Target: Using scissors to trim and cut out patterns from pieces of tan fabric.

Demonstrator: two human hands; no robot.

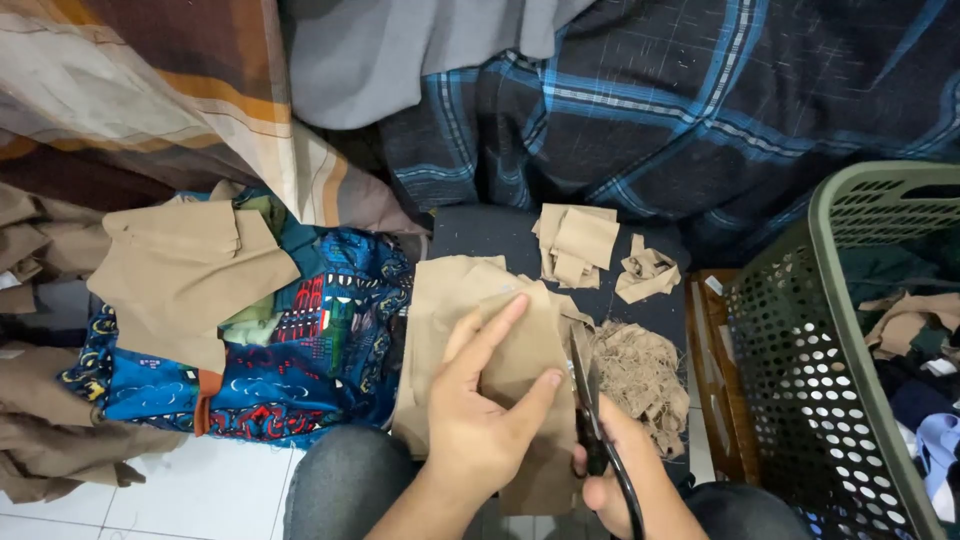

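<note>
Pinning the tan fabric piece (500,350) flat on the lap, left hand (485,415) lies open, fingers spread on the cloth. Right hand (610,465) is clamped on black scissors (590,410), blades pointing away from the body along the fabric's right edge. Fabric's long axis runs fore-aft; right hand nearer the cut line. Frayed trimmings (640,375) lie just right; green laundry basket (850,330) beyond.

Bare forearms, no sleeves; left hand (478,420) ringless; dark grey trousers (345,485)
</note>
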